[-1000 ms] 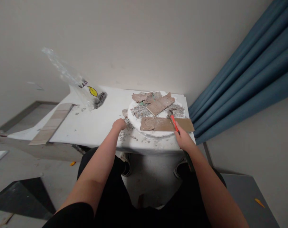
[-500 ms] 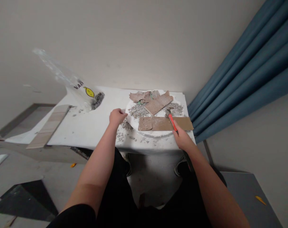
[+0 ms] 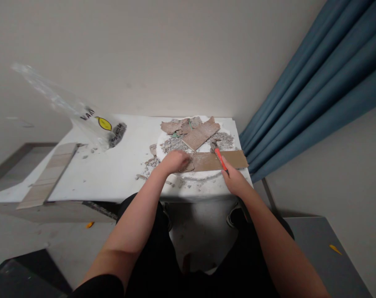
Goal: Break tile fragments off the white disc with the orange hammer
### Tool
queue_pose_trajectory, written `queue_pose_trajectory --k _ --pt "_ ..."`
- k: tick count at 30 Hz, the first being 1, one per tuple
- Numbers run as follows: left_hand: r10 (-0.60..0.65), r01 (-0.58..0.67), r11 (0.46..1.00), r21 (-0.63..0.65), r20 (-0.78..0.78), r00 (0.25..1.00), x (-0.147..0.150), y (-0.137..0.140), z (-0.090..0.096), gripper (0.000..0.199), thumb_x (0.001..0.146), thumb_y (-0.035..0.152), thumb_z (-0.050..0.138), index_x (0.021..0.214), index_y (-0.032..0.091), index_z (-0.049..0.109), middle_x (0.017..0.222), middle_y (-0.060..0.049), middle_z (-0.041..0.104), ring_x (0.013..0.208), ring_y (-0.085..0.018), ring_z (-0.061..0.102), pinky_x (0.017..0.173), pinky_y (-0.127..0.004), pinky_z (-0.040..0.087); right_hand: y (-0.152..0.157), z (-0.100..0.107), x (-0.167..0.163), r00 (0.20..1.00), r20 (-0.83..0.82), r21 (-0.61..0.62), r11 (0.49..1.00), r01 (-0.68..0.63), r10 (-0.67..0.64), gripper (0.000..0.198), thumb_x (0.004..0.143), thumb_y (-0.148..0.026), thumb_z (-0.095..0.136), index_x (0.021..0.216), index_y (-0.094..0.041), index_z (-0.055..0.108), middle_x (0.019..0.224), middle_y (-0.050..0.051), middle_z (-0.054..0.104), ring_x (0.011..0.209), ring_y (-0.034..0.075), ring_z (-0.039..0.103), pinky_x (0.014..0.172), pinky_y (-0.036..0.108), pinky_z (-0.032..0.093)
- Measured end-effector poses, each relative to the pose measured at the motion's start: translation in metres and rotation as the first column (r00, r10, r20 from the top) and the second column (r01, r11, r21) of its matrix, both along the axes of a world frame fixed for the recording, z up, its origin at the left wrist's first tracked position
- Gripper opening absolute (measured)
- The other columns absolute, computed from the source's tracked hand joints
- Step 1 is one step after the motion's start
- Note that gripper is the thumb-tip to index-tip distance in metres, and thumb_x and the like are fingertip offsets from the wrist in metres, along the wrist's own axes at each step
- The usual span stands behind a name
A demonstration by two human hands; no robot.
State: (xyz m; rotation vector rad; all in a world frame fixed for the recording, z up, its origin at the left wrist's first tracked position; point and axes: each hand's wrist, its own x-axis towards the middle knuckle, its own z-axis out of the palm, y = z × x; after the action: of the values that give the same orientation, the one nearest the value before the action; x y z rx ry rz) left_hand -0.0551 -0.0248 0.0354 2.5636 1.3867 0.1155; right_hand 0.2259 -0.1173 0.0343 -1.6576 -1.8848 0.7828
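Note:
My right hand [image 3: 236, 181] is wrapped around the red and black handle of a hammer [image 3: 219, 157]. The hammer's grey head is above the far edge of a brown strip of board [image 3: 212, 161]. At the strip's left end, my left hand [image 3: 174, 161] has its fingers curled down over a flaky, crumbling layer [image 3: 190, 165]; what is between the fingertips is hidden. Under the strip is a white round slab [image 3: 163, 142] bearing grey rubble [image 3: 173, 144]. A tilted brown slab piece [image 3: 200, 134] and broken flakes [image 3: 172, 125] lie behind.
A clear plastic bag [image 3: 91, 126] with a yellow print stands on the white-covered table [image 3: 94, 174]. A wood-look plank [image 3: 49, 174] crosses the table's left part. Crumbs [image 3: 141, 177] lie near my left forearm. A blue curtain [image 3: 287, 91] hangs at the right.
My left hand has moved right and nearer, from beside the round slab onto the left end of the brown strip. The right hand keeps its hold on the hammer. The view has shifted slightly.

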Motion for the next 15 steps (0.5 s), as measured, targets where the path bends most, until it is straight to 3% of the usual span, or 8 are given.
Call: queue_pose_trajectory --k 2,6,10,12,15 --pt "-0.034 0.034 0.999 0.01 -0.015 0.999 0.0 0.002 0.002 0.019 0.085 0.022 0.053 0.085 0.021 0.072 0.094 -0.01 0.073 0.094 -0.025 0.066 0.085 -0.033 0.045 0.0 0.001 0.0 1.0 0.005 -0.014 1.0 0.0 0.001 0.067 0.097 -0.026 0.045 0.162 -0.022 0.031 0.15 0.01 0.055 0.142 0.031 0.048 0.117 0.049 0.039" --pt "0.126 -0.132 0.991 0.016 0.21 0.969 0.018 0.006 0.0 0.024 0.091 0.034 0.051 0.093 0.02 0.07 0.091 -0.009 0.073 0.089 -0.023 0.065 0.082 -0.032 0.046 0.0 0.003 0.0 1.0 -0.014 -0.027 1.0 -0.012 0.011 0.069 0.096 -0.024 0.045 0.163 -0.022 0.029 0.155 0.008 0.05 0.145 0.029 0.043 0.119 0.05 0.037" --pt "0.197 -0.195 0.979 -0.057 0.506 0.84 0.043 0.013 -0.012 0.022 0.09 0.038 0.056 0.091 0.019 0.067 0.095 -0.007 0.072 0.089 -0.019 0.063 0.083 -0.03 0.047 -0.001 0.004 0.001 0.999 -0.028 -0.033 0.999 -0.02 0.019 0.07 0.095 -0.022 0.045 0.163 -0.022 0.027 0.154 0.008 0.05 0.147 0.028 0.04 0.119 0.051 0.036" --pt "0.245 -0.209 0.969 -0.13 0.584 0.773 0.051 0.016 -0.018 0.019 0.088 0.036 0.06 0.091 0.018 0.066 0.092 -0.005 0.071 0.085 -0.017 0.062 0.08 -0.029 0.048 0.0 0.003 0.001 0.999 -0.026 -0.039 0.999 -0.019 0.018 0.07 0.095 -0.022 0.044 0.163 -0.023 0.027 0.154 0.008 0.051 0.147 0.028 0.041 0.119 0.051 0.036" --pt "0.31 -0.2 0.95 -0.24 0.65 0.693 0.057 0.019 -0.025 0.025 0.084 0.031 0.065 0.105 0.018 0.065 0.088 -0.002 0.07 0.078 -0.015 0.061 0.077 -0.028 0.048 0.001 0.002 0.002 0.999 -0.026 -0.044 0.999 -0.024 0.023 0.069 0.096 -0.023 0.044 0.163 -0.023 0.027 0.156 0.007 0.048 0.146 0.028 0.041 0.12 0.05 0.036"
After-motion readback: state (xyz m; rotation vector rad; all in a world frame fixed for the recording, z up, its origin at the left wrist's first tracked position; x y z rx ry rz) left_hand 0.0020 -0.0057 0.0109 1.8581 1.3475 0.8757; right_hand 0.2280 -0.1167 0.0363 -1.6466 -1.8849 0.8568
